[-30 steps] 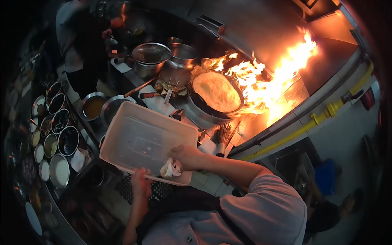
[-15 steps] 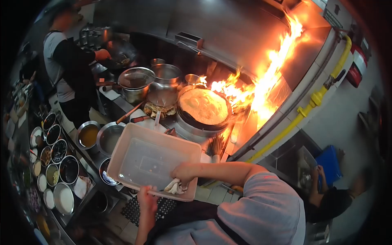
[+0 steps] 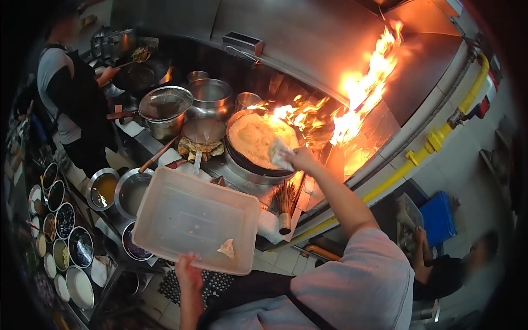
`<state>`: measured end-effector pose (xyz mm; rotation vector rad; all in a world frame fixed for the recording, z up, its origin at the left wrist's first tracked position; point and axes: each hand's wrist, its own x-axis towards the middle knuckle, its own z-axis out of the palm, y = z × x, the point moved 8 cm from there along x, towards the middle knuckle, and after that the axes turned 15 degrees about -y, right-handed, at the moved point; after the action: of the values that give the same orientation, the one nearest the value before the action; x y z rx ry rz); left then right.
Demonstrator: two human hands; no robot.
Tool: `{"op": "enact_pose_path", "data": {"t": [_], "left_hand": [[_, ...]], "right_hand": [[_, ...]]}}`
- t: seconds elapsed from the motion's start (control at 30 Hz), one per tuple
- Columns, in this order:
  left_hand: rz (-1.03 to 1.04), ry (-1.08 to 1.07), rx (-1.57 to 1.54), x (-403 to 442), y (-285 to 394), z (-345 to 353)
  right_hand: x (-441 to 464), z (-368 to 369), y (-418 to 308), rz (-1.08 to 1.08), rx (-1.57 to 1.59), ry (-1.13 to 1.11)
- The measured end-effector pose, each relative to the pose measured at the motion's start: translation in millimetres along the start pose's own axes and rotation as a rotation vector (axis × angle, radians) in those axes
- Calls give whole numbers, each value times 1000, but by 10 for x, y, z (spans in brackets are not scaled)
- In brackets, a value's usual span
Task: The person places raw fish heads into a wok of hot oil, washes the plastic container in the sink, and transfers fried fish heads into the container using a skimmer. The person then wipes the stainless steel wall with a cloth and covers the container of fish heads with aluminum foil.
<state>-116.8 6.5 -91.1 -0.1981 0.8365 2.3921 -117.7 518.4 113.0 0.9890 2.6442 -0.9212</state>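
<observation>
My left hand (image 3: pixel 189 271) grips the near rim of a translucent plastic tub (image 3: pixel 190 212), which is tilted in front of me. One small pale piece (image 3: pixel 226 248) lies in the tub's near right corner. My right hand (image 3: pixel 302 159) is closed on a whitish piece (image 3: pixel 281 154) over the right side of a large wok (image 3: pixel 257 142). Foamy, light-orange bubbling oil fills the wok. Tall flames (image 3: pixel 366 91) rise behind and to the right of it.
A bamboo brush (image 3: pixel 285 206) stands right of the tub. Strainers and pots (image 3: pixel 210 99) sit left of the wok. Ingredient bowls (image 3: pixel 81 247) line the far left. One person (image 3: pixel 71 104) cooks at back left; another (image 3: pixel 440 269) is at lower right beside a blue bin (image 3: pixel 438 219).
My right hand has left the tub with a whitish piece and moved up over the wok. My left hand still holds the tub. The co-worker's pan contents at back left now show.
</observation>
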Motion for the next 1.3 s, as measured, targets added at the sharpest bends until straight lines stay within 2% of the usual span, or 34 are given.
{"op": "enact_pose_path", "data": {"t": [0.07,0.13,0.23,0.27,0.37,0.4,0.43,0.47,0.5,0.57,0.6,0.67,0.73,0.77,0.8,0.83,0.87,0.9,0.97,1.1,1.17,1.2,1.27,1.3], "left_hand": [[16,-46,-41,42,-15,21],[40,-88,-74,50,15,40],[27,-107,-38,37,46,153],[27,-76,-20,-1,45,181],[43,0,-25,-130,89,139],[53,-6,-61,-144,95,139],[43,1,-58,-177,87,112],[45,14,-57,-206,94,77],[52,21,-58,-219,110,51],[42,59,-46,-252,116,18],[29,105,-30,-290,123,-39],[29,41,-60,-269,77,-94],[46,-40,-77,-255,111,-5],[47,-56,-80,-253,116,58],[34,-41,-16,-266,142,75],[21,-26,43,-280,149,82],[24,-41,41,-287,151,90],[4,-65,45,-283,147,93],[-16,-100,45,-298,144,150],[-40,-76,50,-392,222,231],[-33,-80,73,-390,235,251],[-13,-101,75,-384,246,267],[6,-121,76,-388,255,302],[-2,-115,57,-387,262,357]], "right_hand": [[400,-166,159,64,-97,-18],[776,-291,431,251,-246,178],[1354,-228,857,299,-328,243],[1513,-191,945,302,-357,141],[1688,-302,1094,257,-226,320],[1580,-438,982,257,-254,373],[1746,-538,1063,180,-422,452],[1437,-708,835,168,-314,545],[947,-804,380,75,-247,538],[332,-911,-82,-100,-261,594],[7,-881,-291,-103,-261,599],[-687,-646,-868,-299,-297,617],[-1148,-176,-1193,-261,-314,490],[-1280,150,-1341,-423,-356,376],[-1340,585,-1390,-429,-326,121],[-1448,1010,-1504,-543,-476,-54],[-1529,1474,-1479,-449,-607,-272],[-1755,1851,-1544,-619,-666,-330],[-1895,2441,-1543,-767,-761,-442],[-2053,2806,-1497,-686,-878,-544],[-2016,3008,-1339,-669,-946,-724],[-2033,3025,-1302,-669,-946,-724],[-2137,2961,-1410,-897,-872,-535],[-2151,2941,-1433,-897,-874,-533]]}}
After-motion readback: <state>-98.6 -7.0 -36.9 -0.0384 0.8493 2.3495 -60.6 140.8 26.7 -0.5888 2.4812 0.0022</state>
